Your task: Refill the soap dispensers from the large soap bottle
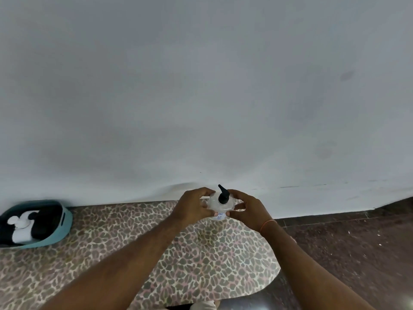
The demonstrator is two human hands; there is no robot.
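A clear soap dispenser (220,203) with a black pump head stands upright at the far edge of the leopard-print table (138,247), close to the wall. My left hand (193,205) grips its left side with curled fingers. My right hand (244,208) grips its right side the same way, thumb near the white label. The pump spout points up and to the left. No large soap bottle is visible.
A teal basket (66,222) sits at the table's far left and holds a white pump bottle (21,228) and something black. A white wall (201,97) rises right behind the table. Dark floor (348,249) lies to the right.
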